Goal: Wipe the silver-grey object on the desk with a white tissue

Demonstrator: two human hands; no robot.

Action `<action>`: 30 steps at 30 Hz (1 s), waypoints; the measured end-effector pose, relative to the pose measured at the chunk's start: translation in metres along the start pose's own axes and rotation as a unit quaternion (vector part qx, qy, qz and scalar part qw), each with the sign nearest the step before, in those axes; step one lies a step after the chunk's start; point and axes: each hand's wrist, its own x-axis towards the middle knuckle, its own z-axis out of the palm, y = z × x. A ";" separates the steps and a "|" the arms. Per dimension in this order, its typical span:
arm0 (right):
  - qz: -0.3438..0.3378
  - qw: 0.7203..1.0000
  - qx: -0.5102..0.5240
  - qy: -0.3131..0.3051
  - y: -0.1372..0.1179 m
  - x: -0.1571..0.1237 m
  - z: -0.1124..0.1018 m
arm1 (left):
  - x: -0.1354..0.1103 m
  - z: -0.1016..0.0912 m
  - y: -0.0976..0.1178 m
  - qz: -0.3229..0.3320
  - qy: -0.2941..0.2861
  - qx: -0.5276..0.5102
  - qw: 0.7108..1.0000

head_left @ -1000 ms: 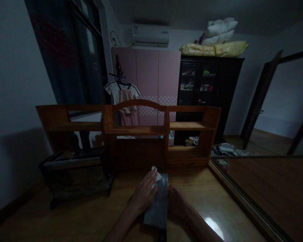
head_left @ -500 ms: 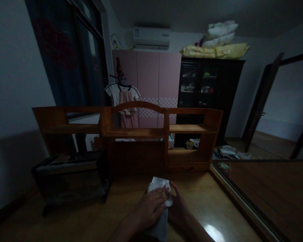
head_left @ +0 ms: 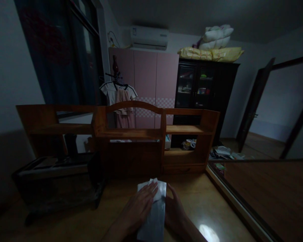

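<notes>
A long pale grey-white box (head_left: 154,218) stands low in front of me, between my two hands. On its upper part lies a crumpled white tissue (head_left: 157,195). My left hand (head_left: 141,205) presses this tissue to the box with its fingers stretched together over it. Along the box's right side rests my right hand (head_left: 176,210), gripping the edge with the thumb side up; its other fingers are mostly hidden. The lower end of the box runs out of the picture.
A wooden shelf headboard (head_left: 133,134) stands across the floor-like wooden surface (head_left: 192,198) ahead. At left is a dark heater-like appliance (head_left: 58,181). A raised edge (head_left: 232,201) runs along the right. Behind stand a pink wardrobe (head_left: 145,74) and a dark cabinet (head_left: 222,84).
My left hand has slid the tissue leftwards across the box, uncovering the box's right upper part. My right hand stays at the right side. The view has shifted slightly.
</notes>
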 end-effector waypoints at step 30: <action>0.016 0.993 -0.097 -0.061 0.005 0.001 0.013 | 0.002 0.046 -0.009 -0.106 0.109 -0.028 0.988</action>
